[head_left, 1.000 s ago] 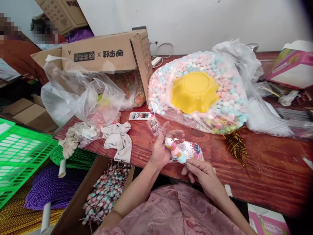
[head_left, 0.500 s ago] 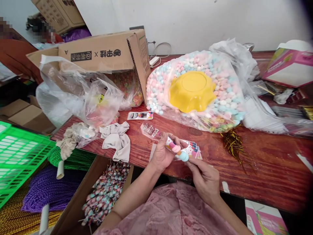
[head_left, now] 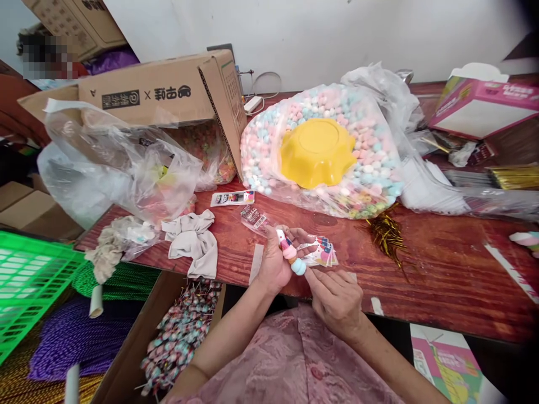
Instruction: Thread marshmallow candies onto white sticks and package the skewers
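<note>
My left hand (head_left: 273, 262) is closed round a clear narrow packet (head_left: 255, 218) holding a stack of pink, white and blue candy balls (head_left: 290, 253). My right hand (head_left: 332, 293) is closed just below, its fingertips pinching the blue ball at the packet's lower end. Both hands hover over the front edge of the red wooden table (head_left: 442, 280). A small fan of printed colourful cards (head_left: 323, 253) lies on the table right behind the hands.
A big clear bag of pastel candies (head_left: 379, 163) with a yellow bowl (head_left: 316, 151) upside down on it sits behind. A tipped cardboard box (head_left: 168, 90), crumpled plastic bags (head_left: 126, 168), a grey cloth (head_left: 191, 244), gold twist ties (head_left: 385, 235) and a green crate (head_left: 29, 286) surround.
The packet has tipped more upright in my left hand, and my right hand has come up to pinch its lower end. My view has shifted a little to the right.
</note>
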Tool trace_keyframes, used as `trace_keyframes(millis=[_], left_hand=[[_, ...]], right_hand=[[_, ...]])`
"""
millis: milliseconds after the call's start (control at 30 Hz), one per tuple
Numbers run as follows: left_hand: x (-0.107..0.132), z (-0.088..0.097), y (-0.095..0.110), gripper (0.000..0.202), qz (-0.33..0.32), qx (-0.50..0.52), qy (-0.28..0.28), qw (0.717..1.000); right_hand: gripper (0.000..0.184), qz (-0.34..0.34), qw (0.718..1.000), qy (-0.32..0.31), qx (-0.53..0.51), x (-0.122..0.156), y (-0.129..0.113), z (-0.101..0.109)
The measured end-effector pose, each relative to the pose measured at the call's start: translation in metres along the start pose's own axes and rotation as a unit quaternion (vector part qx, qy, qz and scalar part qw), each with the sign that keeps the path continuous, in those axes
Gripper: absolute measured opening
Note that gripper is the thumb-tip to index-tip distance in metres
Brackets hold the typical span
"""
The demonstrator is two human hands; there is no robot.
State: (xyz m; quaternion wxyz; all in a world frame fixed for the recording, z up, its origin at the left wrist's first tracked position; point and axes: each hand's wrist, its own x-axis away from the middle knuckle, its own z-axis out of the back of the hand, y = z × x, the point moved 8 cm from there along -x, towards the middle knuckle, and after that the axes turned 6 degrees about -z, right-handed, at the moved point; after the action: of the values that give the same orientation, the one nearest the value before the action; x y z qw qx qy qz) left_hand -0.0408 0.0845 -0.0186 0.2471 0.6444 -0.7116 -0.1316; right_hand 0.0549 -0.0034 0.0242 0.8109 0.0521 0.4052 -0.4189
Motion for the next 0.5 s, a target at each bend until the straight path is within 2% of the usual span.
trace_keyframes(millis=[33, 100, 133, 200, 233, 267, 333, 433, 500], left_hand=[[0.001, 0.0, -0.001, 0.05, 0.001, -0.008, -0.002, 1.0], [0.003, -0.001, -0.003, 0.051, 0.0, -0.03, -0.019, 0.999], [0.005, -0.002, -0.003, 0.052, -0.001, -0.041, -0.029, 0.999], [0.007, -0.004, -0.006, 0.051, 0.006, -0.063, -0.058, 0.996], [0.008, -0.004, -0.006, 0.05, 0.015, -0.072, -0.073, 0.995], [0.008, -0.004, -0.006, 0.049, 0.023, -0.078, -0.086, 0.993], [0.006, -0.004, -0.001, 0.051, 0.024, -0.073, -0.098, 0.992], [0.0, -0.004, 0.017, 0.052, -0.005, -0.036, -0.092, 0.995], [-0.003, -0.005, 0.023, 0.042, -0.011, -0.018, -0.09, 0.996]], right_hand=[[0.03, -0.023, 0.999, -0.008, -0.024, 0.0, 0.004, -0.002], [0.025, -0.127, 0.984, -0.029, -0.121, 0.001, 0.021, -0.008], [0.021, -0.199, 0.961, -0.043, -0.188, 0.004, 0.034, -0.014], [0.016, -0.334, 0.888, -0.069, -0.309, 0.013, 0.054, -0.029], [0.015, -0.381, 0.853, -0.076, -0.347, 0.018, 0.061, -0.034], [0.014, -0.411, 0.831, -0.076, -0.368, 0.022, 0.065, -0.037], [0.014, -0.433, 0.818, -0.062, -0.373, 0.026, 0.069, -0.037], [0.015, -0.433, 0.826, -0.043, -0.358, 0.028, 0.07, -0.034], [0.015, -0.421, 0.838, -0.038, -0.345, 0.028, 0.068, -0.033]])
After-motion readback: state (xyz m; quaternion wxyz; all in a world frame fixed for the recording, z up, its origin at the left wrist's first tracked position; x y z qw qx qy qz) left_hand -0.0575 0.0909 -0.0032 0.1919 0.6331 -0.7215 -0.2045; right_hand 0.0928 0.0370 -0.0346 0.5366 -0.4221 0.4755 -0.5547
